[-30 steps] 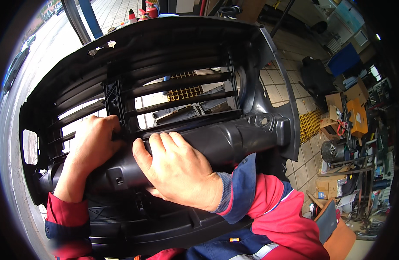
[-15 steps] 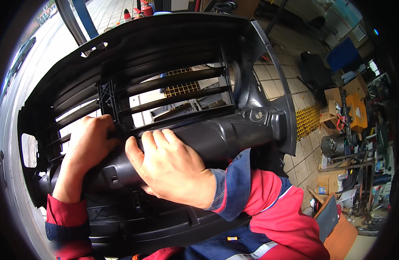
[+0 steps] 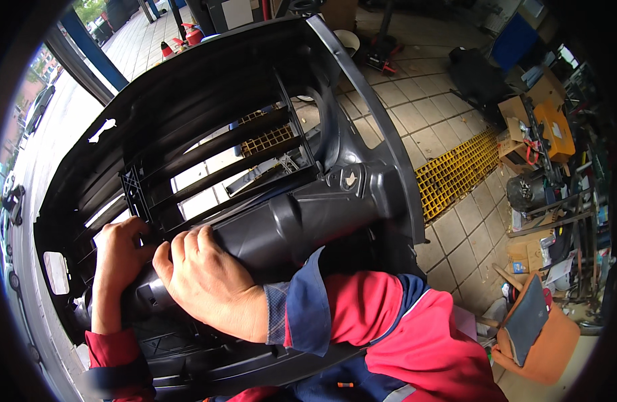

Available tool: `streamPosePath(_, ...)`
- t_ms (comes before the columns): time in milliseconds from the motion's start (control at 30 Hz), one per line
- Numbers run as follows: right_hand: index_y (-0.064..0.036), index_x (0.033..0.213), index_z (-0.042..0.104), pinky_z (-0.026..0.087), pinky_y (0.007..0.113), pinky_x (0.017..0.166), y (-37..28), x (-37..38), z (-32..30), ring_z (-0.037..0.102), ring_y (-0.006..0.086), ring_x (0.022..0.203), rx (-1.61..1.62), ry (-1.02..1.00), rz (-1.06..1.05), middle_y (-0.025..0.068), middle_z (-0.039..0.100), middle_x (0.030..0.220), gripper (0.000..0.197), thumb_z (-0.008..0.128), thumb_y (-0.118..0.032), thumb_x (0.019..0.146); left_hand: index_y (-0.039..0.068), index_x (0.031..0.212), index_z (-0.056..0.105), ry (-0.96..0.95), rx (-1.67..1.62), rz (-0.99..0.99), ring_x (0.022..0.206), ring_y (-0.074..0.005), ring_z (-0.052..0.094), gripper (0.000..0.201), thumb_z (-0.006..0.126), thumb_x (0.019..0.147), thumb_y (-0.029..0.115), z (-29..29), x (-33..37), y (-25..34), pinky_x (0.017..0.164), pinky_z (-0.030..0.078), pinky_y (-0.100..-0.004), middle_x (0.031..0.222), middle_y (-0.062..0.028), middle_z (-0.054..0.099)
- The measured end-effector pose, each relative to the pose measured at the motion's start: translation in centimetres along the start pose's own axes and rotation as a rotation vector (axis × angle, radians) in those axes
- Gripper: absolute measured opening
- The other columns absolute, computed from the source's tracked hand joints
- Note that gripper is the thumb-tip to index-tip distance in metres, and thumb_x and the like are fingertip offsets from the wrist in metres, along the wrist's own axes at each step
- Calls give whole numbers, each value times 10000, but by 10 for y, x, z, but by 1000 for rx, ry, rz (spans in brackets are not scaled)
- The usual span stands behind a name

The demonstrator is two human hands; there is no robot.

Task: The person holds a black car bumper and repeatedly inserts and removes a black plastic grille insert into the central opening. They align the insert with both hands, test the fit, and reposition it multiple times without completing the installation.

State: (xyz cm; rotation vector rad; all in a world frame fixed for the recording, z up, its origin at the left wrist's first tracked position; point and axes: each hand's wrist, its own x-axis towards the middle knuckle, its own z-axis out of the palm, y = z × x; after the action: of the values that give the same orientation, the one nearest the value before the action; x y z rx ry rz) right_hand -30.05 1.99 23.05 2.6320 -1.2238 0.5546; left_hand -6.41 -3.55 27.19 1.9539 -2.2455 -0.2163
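A large black plastic car bumper (image 3: 403, 167), its hollow inner side facing me, fills the middle of the head view. Slats and a ribbed bracket (image 3: 132, 192) form its grille. Along its near part runs a smooth, thick black moulded section (image 3: 255, 228). My right hand (image 3: 204, 281) lies over that section, fingers curled across its far edge. Just to its left, my left hand (image 3: 119, 258) is closed on the bumper by the grille bracket, with its fingertips hidden. Red sleeves with navy cuffs cover both forearms.
Yellow floor grating (image 3: 459, 174) crosses the tiles at right. An orange chair (image 3: 539, 345) stands at lower right, below cardboard boxes (image 3: 516, 127) and clutter. Beyond the bumper are a blue post (image 3: 91, 50) and a red fire extinguisher (image 3: 193, 33). Parked cars line the left.
The bumper and both hands now sit lower in the picture, with the bumper's right end further left and more tilted. More of the yellow grating shows. Both hands keep their hold.
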Motion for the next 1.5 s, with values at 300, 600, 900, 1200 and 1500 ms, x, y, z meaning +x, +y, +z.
streamPosePath(300,47,1502,677,548,573,1206,-1,-25,10,769,459,1244,-12,88,35,310,789,1303,502,582,-302,1154,25,1006,778,103,35,56,684,-272,721,390,1008,691,43,21,-16,4,668,575,-397,775,-118,713)
streamPosePath(600,57,1505,675,553,573,1207,-1,-21,11,767,462,1236,-14,70,11,320,781,1303,504,575,-294,1158,39,997,781,119,0,107,682,-303,725,362,1000,710,60,18,-15,2,655,560,-418,793,-123,717)
streamPosePath(900,58,1506,684,560,563,1210,-2,-16,7,765,462,1237,-5,58,14,324,780,1292,502,577,-282,1152,41,1021,807,145,36,62,706,-324,753,357,1005,724,66,15,-16,1,673,576,-436,812,-131,749)
streamPosePath(1200,73,1505,679,578,563,1204,1,-19,7,774,466,1229,9,38,-18,329,775,1280,514,583,-275,1140,27,986,777,88,-65,57,698,-306,744,373,1023,707,59,23,-13,-4,673,582,-420,837,-137,768)
streamPosePath(1500,76,1495,680,584,548,1200,2,-16,7,775,457,1222,2,44,-10,325,774,1266,509,599,-269,1131,43,1011,775,112,-55,18,675,-291,708,415,1036,689,73,21,-12,-3,659,558,-426,792,-114,722)
